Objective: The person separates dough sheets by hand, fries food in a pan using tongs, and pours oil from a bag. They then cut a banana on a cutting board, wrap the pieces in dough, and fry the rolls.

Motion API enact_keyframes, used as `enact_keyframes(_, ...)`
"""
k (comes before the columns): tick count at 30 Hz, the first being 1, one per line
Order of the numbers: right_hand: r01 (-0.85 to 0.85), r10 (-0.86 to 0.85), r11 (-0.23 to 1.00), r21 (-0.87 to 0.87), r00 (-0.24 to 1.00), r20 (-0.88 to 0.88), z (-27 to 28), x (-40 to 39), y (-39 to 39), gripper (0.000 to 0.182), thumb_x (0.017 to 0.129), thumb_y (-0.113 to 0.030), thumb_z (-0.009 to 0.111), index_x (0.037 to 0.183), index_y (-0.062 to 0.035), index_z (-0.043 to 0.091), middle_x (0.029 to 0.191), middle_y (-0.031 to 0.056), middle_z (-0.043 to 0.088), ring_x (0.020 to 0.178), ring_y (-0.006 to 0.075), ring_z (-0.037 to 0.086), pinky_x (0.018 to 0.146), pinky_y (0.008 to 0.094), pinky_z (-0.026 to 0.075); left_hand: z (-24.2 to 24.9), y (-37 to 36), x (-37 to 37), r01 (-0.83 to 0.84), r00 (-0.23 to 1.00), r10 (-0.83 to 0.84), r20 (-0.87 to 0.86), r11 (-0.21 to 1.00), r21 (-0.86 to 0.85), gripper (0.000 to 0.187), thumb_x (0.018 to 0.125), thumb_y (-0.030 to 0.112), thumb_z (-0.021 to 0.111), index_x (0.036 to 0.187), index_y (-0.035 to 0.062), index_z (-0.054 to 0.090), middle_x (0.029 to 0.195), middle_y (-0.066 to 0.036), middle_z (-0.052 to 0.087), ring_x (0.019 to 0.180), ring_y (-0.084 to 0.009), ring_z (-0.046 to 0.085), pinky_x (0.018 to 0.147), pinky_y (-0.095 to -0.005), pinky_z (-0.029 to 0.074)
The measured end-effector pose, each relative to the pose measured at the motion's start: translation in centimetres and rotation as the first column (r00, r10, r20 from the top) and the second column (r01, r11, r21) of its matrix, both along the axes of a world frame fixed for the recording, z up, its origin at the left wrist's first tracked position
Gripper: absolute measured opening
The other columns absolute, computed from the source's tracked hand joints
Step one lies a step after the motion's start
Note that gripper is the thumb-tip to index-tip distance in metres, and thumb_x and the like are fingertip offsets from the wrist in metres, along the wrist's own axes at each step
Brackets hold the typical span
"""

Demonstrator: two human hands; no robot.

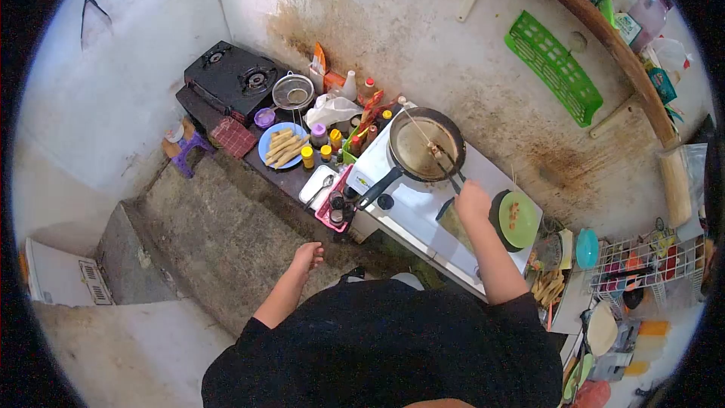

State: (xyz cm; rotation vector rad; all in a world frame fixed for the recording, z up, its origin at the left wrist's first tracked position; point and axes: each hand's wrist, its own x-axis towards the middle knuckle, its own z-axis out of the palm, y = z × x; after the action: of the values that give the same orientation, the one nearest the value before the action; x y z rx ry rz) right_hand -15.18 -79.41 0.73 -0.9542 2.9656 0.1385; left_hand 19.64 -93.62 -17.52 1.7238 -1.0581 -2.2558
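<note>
My right hand (pixel 473 201) is closed round the handles of dark tongs (pixel 451 170) that reach into a black frying pan (pixel 404 153). At the tongs' tips is a thin light stick (pixel 418 127) with a small brownish piece at its lower end. The pan stands on a white stove (pixel 408 215), its black handle pointing toward the lower left. Beside my right wrist, a green plate (pixel 529 236) carries several small orange-brown pieces. Hanging low in front of my body, my left hand (pixel 306 255) holds nothing, its fingers loosely bent and apart.
Left of the stove, a dark counter holds a pink basket (pixel 329 221), a white tray (pixel 316 181), sauce bottles and a blue plate (pixel 266 153) of pale rolls. A strainer (pixel 293 93) lies near a black two-burner stove (pixel 226 79). A wire rack (pixel 642 261) stands right.
</note>
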Motion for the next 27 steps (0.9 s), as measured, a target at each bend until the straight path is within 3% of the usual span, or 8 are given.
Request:
enact_keyframes(6, -0.038, 0.037, 0.999, 0.036, 0.999, 0.029, 0.3, 0.7, 0.5, 0.042, 0.072, -0.032, 0.064, 0.100, -0.0035, 0.051, 0.100, 0.0155, 0.053, 0.084, 0.0320, 0.059, 0.070, 0.0409, 0.049, 1.1, 0.3, 0.0, -0.015, 1.000, 0.015, 0.003, 1.000, -0.006, 0.018, 0.080, 0.027, 0.054, 0.092, 0.0131, 0.053, 0.075, 0.004, 0.057, 0.056, -0.0079, 0.053, 0.048, -0.0236, 0.037)
enact_keyframes(9, -0.005, 0.008, 1.000, -0.030, 0.996, 0.094, 0.7, 0.8, 1.3, 0.046, 0.072, -0.033, 0.064, 0.105, -0.0048, 0.050, 0.100, 0.0152, 0.053, 0.084, 0.0330, 0.058, 0.070, 0.0412, 0.049, 0.9, 0.2, -0.1, -0.018, 1.000, 0.018, -0.010, 1.000, -0.019, 0.017, 0.080, 0.027, 0.054, 0.090, 0.0133, 0.053, 0.074, 0.004, 0.057, 0.056, -0.0080, 0.053, 0.046, -0.0236, 0.036)
enact_keyframes(12, 0.056, -0.051, 0.992, -0.109, 0.997, 0.050, 0.1, 0.4, 2.1, 0.045, 0.072, -0.034, 0.064, 0.104, -0.0054, 0.052, 0.097, 0.0153, 0.055, 0.084, 0.0313, 0.059, 0.070, 0.0404, 0.048, 0.3, 0.3, 0.0, -0.010, 0.999, 0.010, -0.035, 1.000, -0.015, 0.016, 0.080, 0.027, 0.054, 0.088, 0.0134, 0.053, 0.072, 0.004, 0.057, 0.055, -0.0084, 0.052, 0.046, -0.0234, 0.036)
enact_keyframes(18, 0.141, -0.056, 0.943, -0.302, 0.960, 0.274, -0.5, -3.8, 4.1, 0.037, 0.065, -0.036, 0.068, 0.089, -0.0076, 0.064, 0.082, 0.0171, 0.062, 0.079, 0.0313, 0.060, 0.070, 0.0396, 0.047, -1.0, -0.2, 0.0, 0.015, 0.999, -0.015, -0.034, 1.000, -0.003, 0.016, 0.079, 0.027, 0.054, 0.088, 0.0132, 0.052, 0.071, 0.004, 0.056, 0.054, -0.0094, 0.052, 0.048, -0.0243, 0.037)
enact_keyframes(19, 0.221, -0.086, 0.922, -0.317, 0.917, 0.389, -0.4, -5.2, 4.4, 0.041, 0.061, -0.038, 0.070, 0.084, -0.0043, 0.065, 0.076, 0.0182, 0.063, 0.074, 0.0292, 0.062, 0.068, 0.0366, 0.047, -0.9, -0.3, 0.0, 0.020, 0.999, -0.019, -0.033, 1.000, 0.000, 0.016, 0.080, 0.027, 0.054, 0.088, 0.0132, 0.052, 0.071, 0.004, 0.057, 0.055, -0.0095, 0.052, 0.049, -0.0248, 0.037)
enact_keyframes(21, 0.147, 0.028, 0.902, -0.407, 0.919, 0.393, -3.4, -10.0, 6.0, 0.045, 0.062, -0.039, 0.071, 0.084, -0.0002, 0.064, 0.067, 0.0135, 0.061, 0.061, 0.0231, 0.059, 0.056, 0.0339, 0.045, -0.3, -0.2, -0.1, 0.026, 0.999, -0.026, -0.022, 1.000, -0.007, 0.016, 0.080, 0.027, 0.053, 0.088, 0.0133, 0.052, 0.072, 0.004, 0.057, 0.057, -0.0096, 0.052, 0.051, -0.0254, 0.037)
enact_keyframes(24, 0.375, -0.125, 0.897, -0.235, 0.723, 0.680, -0.8, -11.6, 5.9, 0.046, 0.063, -0.038, 0.072, 0.083, 0.0025, 0.063, 0.059, 0.0072, 0.056, 0.050, 0.0159, 0.050, 0.046, 0.0299, 0.040, 0.3, 0.0, -0.3, 0.028, 1.000, -0.028, -0.005, 0.999, -0.022, 0.017, 0.079, 0.027, 0.053, 0.089, 0.0133, 0.053, 0.073, 0.004, 0.057, 0.058, -0.0097, 0.051, 0.052, -0.0257, 0.037)
enact_keyframes(27, 0.367, -0.040, 0.889, -0.275, 0.659, 0.751, -0.9, -11.7, 5.8, 0.045, 0.064, -0.037, 0.072, 0.082, 0.0026, 0.062, 0.055, 0.0028, 0.049, 0.048, 0.0117, 0.042, 0.042, 0.0270, 0.034, -0.2, -0.1, -0.4, 0.021, 1.000, -0.021, -0.001, 1.000, -0.011, 0.018, 0.079, 0.027, 0.053, 0.091, 0.0133, 0.053, 0.075, 0.004, 0.058, 0.059, -0.0098, 0.051, 0.052, -0.0257, 0.037)
